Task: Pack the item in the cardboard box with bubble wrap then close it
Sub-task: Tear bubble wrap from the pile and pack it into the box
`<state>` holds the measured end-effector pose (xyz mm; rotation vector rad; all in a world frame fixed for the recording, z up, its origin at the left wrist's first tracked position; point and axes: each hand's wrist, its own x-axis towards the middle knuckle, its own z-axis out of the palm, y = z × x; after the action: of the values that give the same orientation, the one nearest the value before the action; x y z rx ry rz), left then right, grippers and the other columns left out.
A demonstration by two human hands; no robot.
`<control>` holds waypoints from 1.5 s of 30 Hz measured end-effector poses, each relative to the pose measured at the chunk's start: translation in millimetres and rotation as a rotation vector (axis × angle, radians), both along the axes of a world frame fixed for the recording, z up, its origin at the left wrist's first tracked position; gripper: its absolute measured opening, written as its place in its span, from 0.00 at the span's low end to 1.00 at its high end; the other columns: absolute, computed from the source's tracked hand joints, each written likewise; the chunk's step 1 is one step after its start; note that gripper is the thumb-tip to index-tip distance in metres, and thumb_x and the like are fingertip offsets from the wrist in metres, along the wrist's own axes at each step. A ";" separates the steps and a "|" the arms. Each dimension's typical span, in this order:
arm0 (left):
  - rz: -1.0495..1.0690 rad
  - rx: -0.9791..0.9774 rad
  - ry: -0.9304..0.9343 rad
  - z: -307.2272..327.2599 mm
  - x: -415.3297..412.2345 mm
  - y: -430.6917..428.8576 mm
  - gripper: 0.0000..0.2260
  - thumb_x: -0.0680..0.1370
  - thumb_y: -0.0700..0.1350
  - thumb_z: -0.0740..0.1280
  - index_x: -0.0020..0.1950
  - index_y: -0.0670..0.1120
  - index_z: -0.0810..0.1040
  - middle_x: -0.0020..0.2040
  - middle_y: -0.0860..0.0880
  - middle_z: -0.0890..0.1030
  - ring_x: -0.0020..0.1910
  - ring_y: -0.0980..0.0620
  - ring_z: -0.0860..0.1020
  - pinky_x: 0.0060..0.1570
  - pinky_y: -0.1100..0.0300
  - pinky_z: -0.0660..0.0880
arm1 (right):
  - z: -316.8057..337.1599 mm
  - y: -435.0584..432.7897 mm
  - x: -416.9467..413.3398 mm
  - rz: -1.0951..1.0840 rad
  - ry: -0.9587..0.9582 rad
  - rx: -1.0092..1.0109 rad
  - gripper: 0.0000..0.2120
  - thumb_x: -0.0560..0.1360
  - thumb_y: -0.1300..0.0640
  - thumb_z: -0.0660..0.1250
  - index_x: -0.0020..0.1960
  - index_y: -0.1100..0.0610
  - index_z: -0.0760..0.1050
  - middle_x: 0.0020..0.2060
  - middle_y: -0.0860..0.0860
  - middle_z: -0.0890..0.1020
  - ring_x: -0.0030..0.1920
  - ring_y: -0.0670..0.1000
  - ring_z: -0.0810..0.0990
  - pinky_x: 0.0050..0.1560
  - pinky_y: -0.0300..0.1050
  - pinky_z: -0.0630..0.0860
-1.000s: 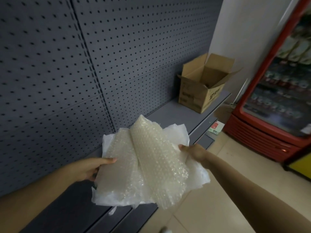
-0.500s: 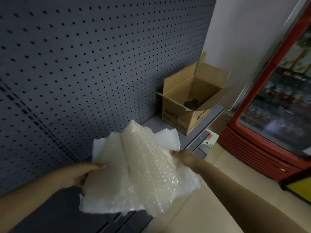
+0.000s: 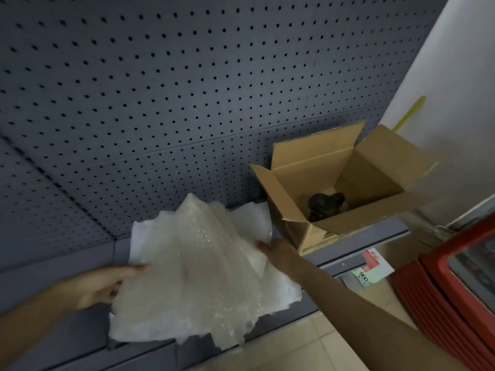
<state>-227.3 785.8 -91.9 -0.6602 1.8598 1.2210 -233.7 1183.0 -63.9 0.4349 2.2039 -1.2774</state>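
Observation:
A crumpled sheet of bubble wrap [image 3: 198, 274] hangs in the air in front of me, over the grey shelf. My left hand [image 3: 101, 285] grips its left edge and my right hand [image 3: 278, 253] grips its right edge. To the right, an open cardboard box [image 3: 316, 236] stands on the shelf with all its flaps up. A dark, rounded item [image 3: 325, 206] lies at the bottom of the box. The wrap's right edge is a short way left of the box.
A grey pegboard wall [image 3: 187, 103] backs the grey shelf [image 3: 361, 238]. A price label [image 3: 371, 266] hangs at the shelf's front edge. A red drinks fridge [image 3: 460, 285] stands at the right on the beige tiled floor, with a white wall behind the box.
The view has come closer to the box and tilted down, so the dark item inside now shows clearly. Both hands still hold the bubble wrap, now nearer the box.

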 end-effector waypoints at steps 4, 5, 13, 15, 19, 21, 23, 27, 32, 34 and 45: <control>0.050 0.012 0.050 22.9 18.6 28.7 0.22 0.71 0.56 0.73 0.59 0.45 0.79 0.56 0.44 0.84 0.57 0.43 0.81 0.51 0.51 0.79 | -6.7 -0.2 -21.3 0.065 0.063 0.045 0.22 0.79 0.50 0.60 0.64 0.67 0.69 0.50 0.65 0.78 0.48 0.62 0.78 0.41 0.49 0.71; 0.057 0.030 0.054 28.7 20.3 41.0 0.21 0.71 0.55 0.73 0.59 0.46 0.79 0.55 0.46 0.85 0.56 0.45 0.82 0.50 0.53 0.79 | -6.2 -0.8 -27.3 0.070 0.059 0.064 0.22 0.80 0.50 0.60 0.67 0.64 0.67 0.58 0.64 0.77 0.56 0.62 0.77 0.47 0.50 0.72; 0.144 0.092 0.148 3.3 12.5 60.5 0.26 0.68 0.60 0.73 0.61 0.48 0.78 0.55 0.48 0.85 0.55 0.47 0.82 0.57 0.49 0.78 | -26.1 1.3 -63.6 0.168 -0.003 0.246 0.24 0.80 0.46 0.56 0.65 0.64 0.70 0.52 0.60 0.77 0.55 0.59 0.77 0.50 0.46 0.72; 0.189 0.083 0.170 -0.9 13.4 63.3 0.24 0.70 0.59 0.72 0.61 0.48 0.78 0.55 0.47 0.84 0.54 0.47 0.82 0.58 0.50 0.77 | -30.0 4.2 -64.6 0.208 0.009 0.304 0.25 0.80 0.45 0.55 0.68 0.63 0.67 0.59 0.59 0.76 0.58 0.59 0.76 0.48 0.42 0.69; 0.243 0.047 0.175 -5.5 16.5 66.4 0.21 0.74 0.55 0.70 0.62 0.45 0.76 0.53 0.46 0.83 0.51 0.48 0.82 0.46 0.56 0.78 | -37.5 5.2 -62.5 0.194 0.034 0.380 0.26 0.81 0.44 0.50 0.67 0.62 0.69 0.62 0.62 0.76 0.58 0.60 0.76 0.49 0.42 0.68; 0.262 -0.027 0.221 -8.2 18.5 67.9 0.23 0.73 0.52 0.71 0.64 0.42 0.74 0.55 0.45 0.82 0.50 0.47 0.81 0.47 0.56 0.78 | -33.4 3.1 -59.8 0.114 0.108 0.396 0.28 0.80 0.41 0.49 0.66 0.61 0.70 0.62 0.63 0.76 0.59 0.61 0.76 0.53 0.44 0.70; 0.283 -0.154 0.258 -11.5 19.0 66.8 0.30 0.72 0.51 0.73 0.69 0.41 0.68 0.63 0.43 0.76 0.58 0.42 0.78 0.55 0.53 0.76 | -23.8 -1.9 -55.6 0.131 0.188 0.351 0.28 0.79 0.40 0.49 0.69 0.57 0.69 0.64 0.59 0.75 0.62 0.60 0.74 0.54 0.43 0.67; 0.252 -0.500 0.453 2.6 22.8 72.2 0.35 0.67 0.55 0.73 0.70 0.46 0.66 0.67 0.43 0.69 0.63 0.41 0.73 0.61 0.47 0.73 | 5.3 -25.6 -37.2 0.281 0.305 0.326 0.42 0.66 0.22 0.47 0.67 0.49 0.70 0.63 0.52 0.76 0.64 0.57 0.73 0.61 0.49 0.69; 0.147 -0.306 0.776 35.6 16.9 119.6 0.14 0.74 0.31 0.66 0.47 0.52 0.76 0.46 0.52 0.79 0.46 0.51 0.78 0.46 0.69 0.72 | 16.1 -54.3 -11.3 0.473 0.283 0.525 0.51 0.61 0.21 0.54 0.75 0.50 0.54 0.72 0.54 0.63 0.72 0.60 0.60 0.71 0.58 0.59; 0.109 -0.228 0.748 43.2 15.8 142.1 0.14 0.75 0.31 0.64 0.47 0.52 0.76 0.45 0.54 0.79 0.44 0.56 0.77 0.44 0.76 0.71 | 8.6 -61.6 -10.3 0.432 0.146 0.426 0.55 0.59 0.22 0.60 0.76 0.51 0.50 0.70 0.56 0.67 0.69 0.60 0.66 0.67 0.57 0.66; 0.290 0.062 0.457 83.9 1.8 139.5 0.30 0.66 0.56 0.74 0.63 0.49 0.67 0.59 0.48 0.77 0.59 0.48 0.76 0.60 0.55 0.73 | 48.3 -42.8 -18.9 0.121 0.026 -0.245 0.21 0.70 0.57 0.70 0.62 0.58 0.73 0.51 0.51 0.79 0.43 0.45 0.77 0.35 0.36 0.72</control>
<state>-225.5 925.3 -8.0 -0.6734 2.1337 1.7262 -252.7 1140.2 -15.6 0.1877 2.0265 -1.4692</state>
